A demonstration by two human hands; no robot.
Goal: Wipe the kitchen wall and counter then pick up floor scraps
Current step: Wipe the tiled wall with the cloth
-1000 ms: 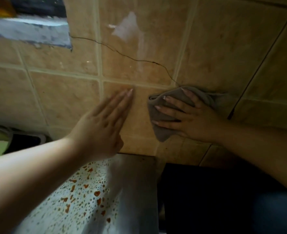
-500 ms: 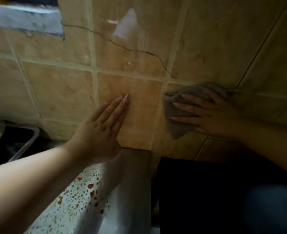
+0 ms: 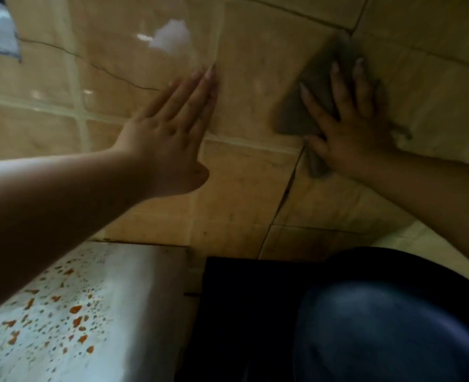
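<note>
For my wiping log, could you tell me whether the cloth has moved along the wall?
Yes: the cloth has slid right, away from the cracked tile.

Setting: domestic kitchen, dimly lit. Evidence: wall (image 3: 244,188) clad in glossy beige ceramic tiles with pale grout lines, one long crack running across them; speckled terrazzo-style counter (image 3: 70,321), white with orange and grey flecks, butting against the tiles; dark gap beside the counter's end.
</note>
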